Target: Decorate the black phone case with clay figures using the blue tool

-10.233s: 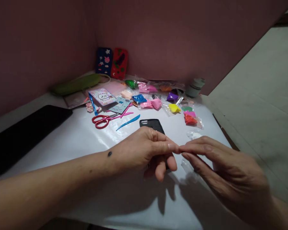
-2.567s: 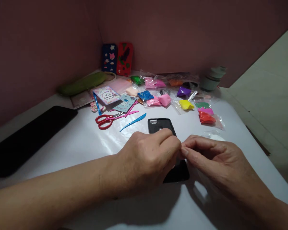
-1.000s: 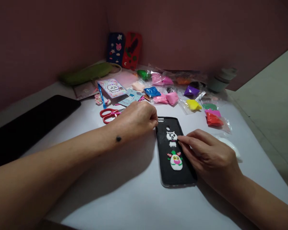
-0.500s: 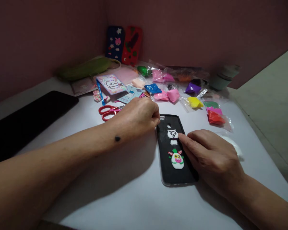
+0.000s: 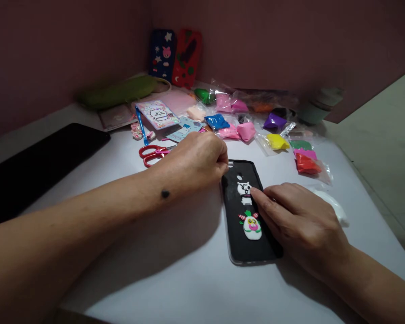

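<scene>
**A:** ok where are your fingers rn?

**B:** My right hand [image 5: 303,220] has its index fingertip right on the edge of the white cat figure [image 5: 244,190] on the black phone case [image 5: 241,249]. Can't tell if the thumb's pinching anything, it's tucked out of sight. My left hand [image 5: 199,157] has its fingers curled in tight at the case's upper left corner, maybe steadying it. No clue if they've got the rim.

**B:** Case lies flat on the bench [image 5: 155,279] between my hands, figures up, which I'd guess keeps them easy to reach. The round white figure [image 5: 252,231] sits just below the cat.

**A:** anything in the way?

**B:** Left hand and forearm hide the tips of the red-handled scissors [image 5: 161,150], and my right hand covers part of the case's right side. Yellow packet [image 5: 278,142] and red packet [image 5: 307,164] are beyond the case, white lump [image 5: 339,210] just beside my right hand, fwiw.
</scene>
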### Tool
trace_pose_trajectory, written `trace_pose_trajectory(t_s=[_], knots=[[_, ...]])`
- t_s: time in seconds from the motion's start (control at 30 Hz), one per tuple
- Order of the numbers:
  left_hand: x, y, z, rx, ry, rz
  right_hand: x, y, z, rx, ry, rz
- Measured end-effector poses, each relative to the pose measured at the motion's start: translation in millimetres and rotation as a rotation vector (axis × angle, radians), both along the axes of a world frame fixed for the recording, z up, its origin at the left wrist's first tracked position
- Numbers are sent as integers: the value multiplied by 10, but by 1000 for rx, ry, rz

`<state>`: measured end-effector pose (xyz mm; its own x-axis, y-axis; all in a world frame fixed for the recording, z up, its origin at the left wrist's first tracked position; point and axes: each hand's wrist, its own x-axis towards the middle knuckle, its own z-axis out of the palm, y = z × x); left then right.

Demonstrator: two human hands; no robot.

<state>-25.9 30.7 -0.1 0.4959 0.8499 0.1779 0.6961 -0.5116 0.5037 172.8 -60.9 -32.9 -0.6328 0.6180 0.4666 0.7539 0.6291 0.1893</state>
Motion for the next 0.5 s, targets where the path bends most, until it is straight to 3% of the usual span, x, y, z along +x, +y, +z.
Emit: trace_pose_trajectory(t_s=[0.5], knots=[[-3,13,-20,55,31,-24,17,-2,14,-64,81,14]])
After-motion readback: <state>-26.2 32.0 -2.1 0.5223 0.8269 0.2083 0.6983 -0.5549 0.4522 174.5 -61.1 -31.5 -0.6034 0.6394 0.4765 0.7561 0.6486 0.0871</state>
